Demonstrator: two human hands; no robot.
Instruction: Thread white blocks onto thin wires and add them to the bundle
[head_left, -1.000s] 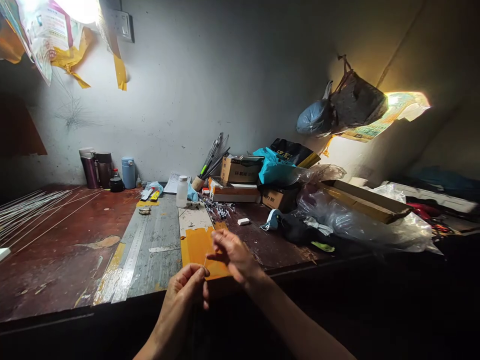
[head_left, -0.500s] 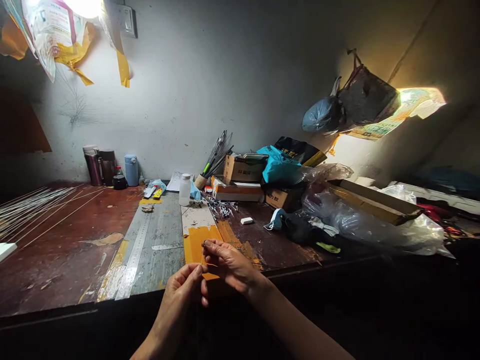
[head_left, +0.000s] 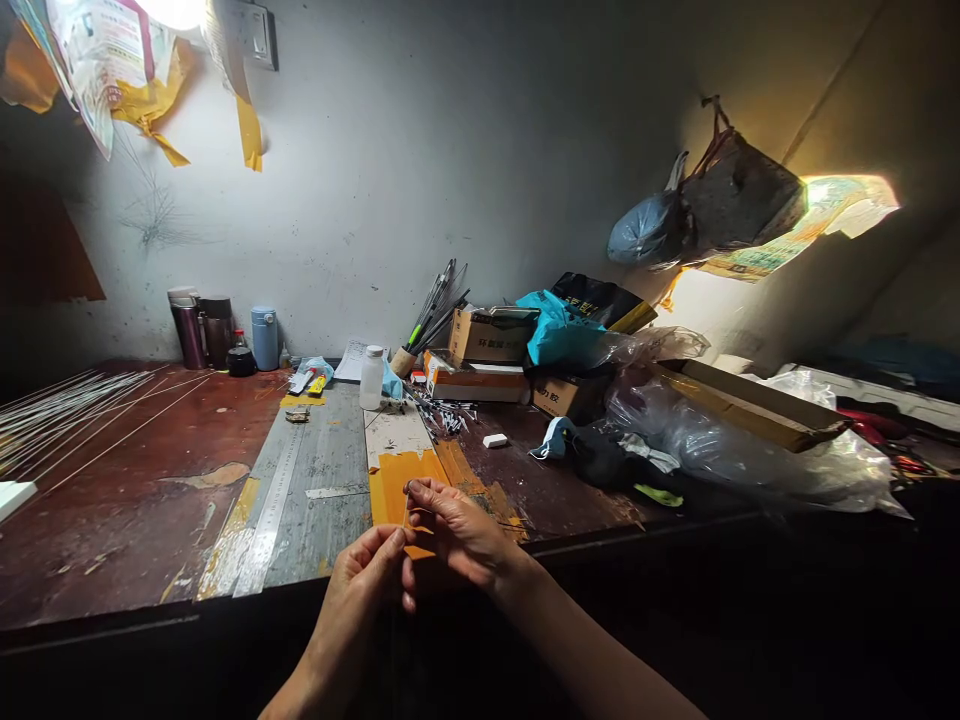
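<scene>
My left hand [head_left: 373, 570] is closed in a pinch on the lower end of a thin pale stick [head_left: 406, 512], at the table's front edge. Just above and to the right, my right hand [head_left: 457, 525] pinches the upper end of the same stick between thumb and fingers. The stick is too fine for me to tell its exact kind. Behind the hands lies a patch of yellow tape [head_left: 405, 470] on the table. To its left, a long steel ruler [head_left: 271, 515] lies on a grey board [head_left: 330, 440].
A bundle of thin rods [head_left: 82, 410] lies at the left. Near the wall stand flasks [head_left: 217, 335], a white bottle [head_left: 371, 378] and cardboard boxes [head_left: 491, 335]. Small white pieces [head_left: 452, 420] lie scattered mid-table. Clear plastic bags [head_left: 697, 440] and an open carton [head_left: 750, 405] fill the right.
The whole view has shifted very slightly. Both hands keep nearly the same pose and hold on the thin stick.
</scene>
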